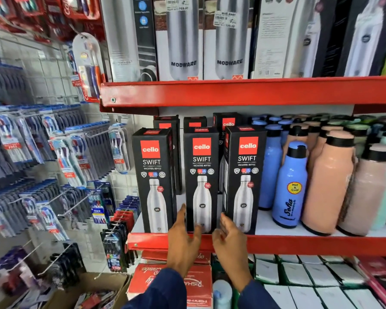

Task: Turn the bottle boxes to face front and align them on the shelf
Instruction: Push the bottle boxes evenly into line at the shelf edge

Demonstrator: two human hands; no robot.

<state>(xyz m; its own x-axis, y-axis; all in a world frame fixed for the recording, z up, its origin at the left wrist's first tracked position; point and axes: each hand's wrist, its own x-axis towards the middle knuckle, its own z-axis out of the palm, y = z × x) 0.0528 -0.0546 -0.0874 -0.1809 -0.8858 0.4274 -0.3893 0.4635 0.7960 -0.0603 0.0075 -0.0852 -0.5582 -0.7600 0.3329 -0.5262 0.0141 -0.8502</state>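
blue bottle (289, 186) beside right box (243, 179), toothbrush packs (71, 161) left

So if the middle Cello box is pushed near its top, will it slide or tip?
The middle Cello box is tall on a narrow base, so it would probably tip backward. Pushed low, it likely slides. It looks like stiff cardboard.
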